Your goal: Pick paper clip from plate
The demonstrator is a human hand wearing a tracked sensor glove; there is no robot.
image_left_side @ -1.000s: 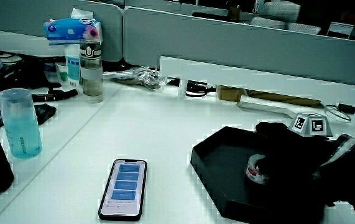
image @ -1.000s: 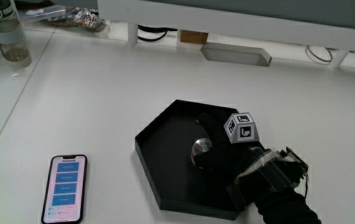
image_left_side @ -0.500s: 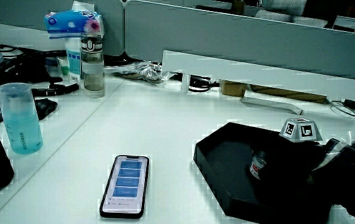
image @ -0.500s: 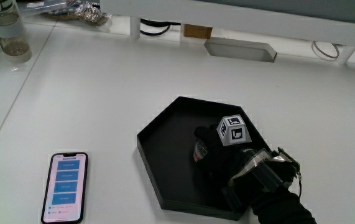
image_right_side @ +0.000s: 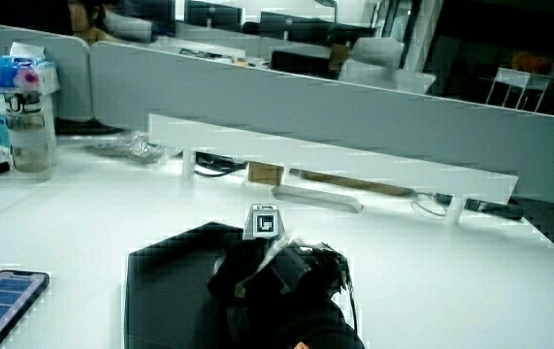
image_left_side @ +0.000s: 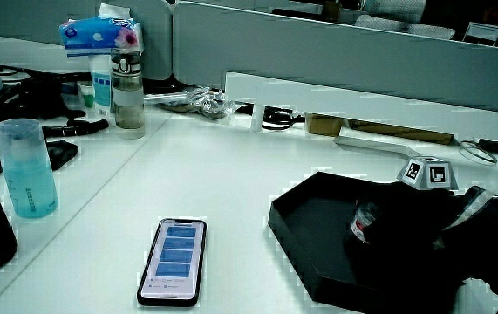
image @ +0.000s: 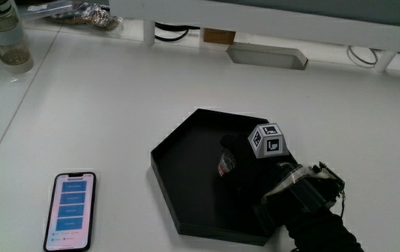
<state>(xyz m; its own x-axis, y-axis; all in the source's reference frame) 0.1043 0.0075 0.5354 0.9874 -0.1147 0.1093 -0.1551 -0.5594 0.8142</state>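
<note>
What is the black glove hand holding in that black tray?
The hand is in the black tray, its fingers closed around a small shiny object. Which part it grips, and whether that is the paper clip, cannot be told.

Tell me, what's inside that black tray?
Inside the black tray is the hand, curled around a small silvery object, also seen in a side view. The hand hides the tray floor beneath it, so no paper clip can be made out.

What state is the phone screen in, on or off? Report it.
On. The phone lies face up on the table beside the black tray, its screen lit with blue rows, as a side view confirms.
</note>
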